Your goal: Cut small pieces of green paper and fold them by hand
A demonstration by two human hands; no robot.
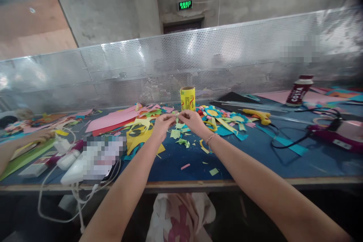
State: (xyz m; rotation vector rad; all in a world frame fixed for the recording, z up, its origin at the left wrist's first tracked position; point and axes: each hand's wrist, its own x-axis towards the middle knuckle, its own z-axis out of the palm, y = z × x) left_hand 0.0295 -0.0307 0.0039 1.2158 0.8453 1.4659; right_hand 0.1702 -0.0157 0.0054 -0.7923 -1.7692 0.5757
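Note:
Out over the middle of the blue table, my left hand (163,125) and my right hand (193,121) meet with fingertips pinched. Between them is a small piece of pale green paper (177,118), mostly covered by the fingers. Just behind my hands stands a roll of yellow printed tape (187,99). Light green paper scraps (176,134) lie below my fingers. Left of my left hand are cut yellow paper sheets (138,140) with holes and pink paper (113,119). A heap of colourful paper cuttings (215,113) spreads to the right of my right hand.
A yellow glue gun (259,115) with a black cord, a purple power strip (331,138) and a dark red bottle (300,90) are on the right. A phone (104,159), white charging cables (42,206) and another person's hand (42,136) are at left. A perforated metal screen (241,53) stands behind.

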